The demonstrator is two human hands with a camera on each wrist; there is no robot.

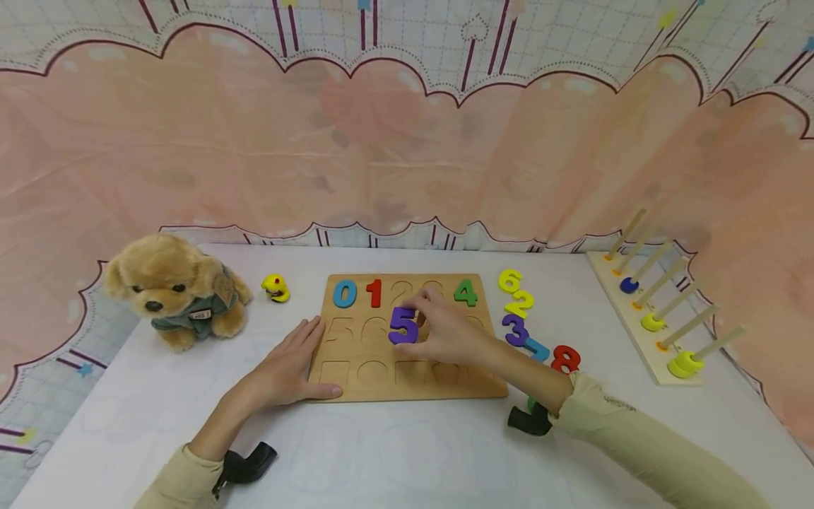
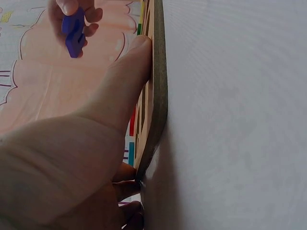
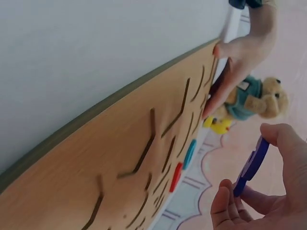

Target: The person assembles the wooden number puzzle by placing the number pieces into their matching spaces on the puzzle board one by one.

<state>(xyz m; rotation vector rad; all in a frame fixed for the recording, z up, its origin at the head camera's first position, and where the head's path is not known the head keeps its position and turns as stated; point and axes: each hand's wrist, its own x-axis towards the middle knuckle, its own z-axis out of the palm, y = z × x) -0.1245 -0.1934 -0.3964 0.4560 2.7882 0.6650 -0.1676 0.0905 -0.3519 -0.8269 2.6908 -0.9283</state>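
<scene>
My right hand (image 1: 448, 331) pinches a purple number 5 (image 1: 404, 324) between thumb and fingers, above the middle of a wooden number board (image 1: 381, 393). In the right wrist view, the purple 5 (image 3: 254, 163) is tilted and apart from the board's face. My left hand (image 1: 286, 371) rests at the board's left edge, its thumb lying on the front left corner and its fingers stretched along the side. A blue 0 (image 1: 336, 293), a red 1 (image 1: 374, 293) and a green 4 (image 1: 467, 292) sit in the top row. Several other recesses show as bare outlines.
Right of the board lie a yellow 6 (image 1: 506, 284), yellow 2 (image 1: 523, 305), purple 3 (image 1: 518, 329), blue 7 (image 1: 538, 348) and red 8 (image 1: 565, 359). A peg stand (image 1: 649, 346) with rings is farther right. A plush dog (image 1: 172, 283) and small yellow toy (image 1: 275, 287) stand left.
</scene>
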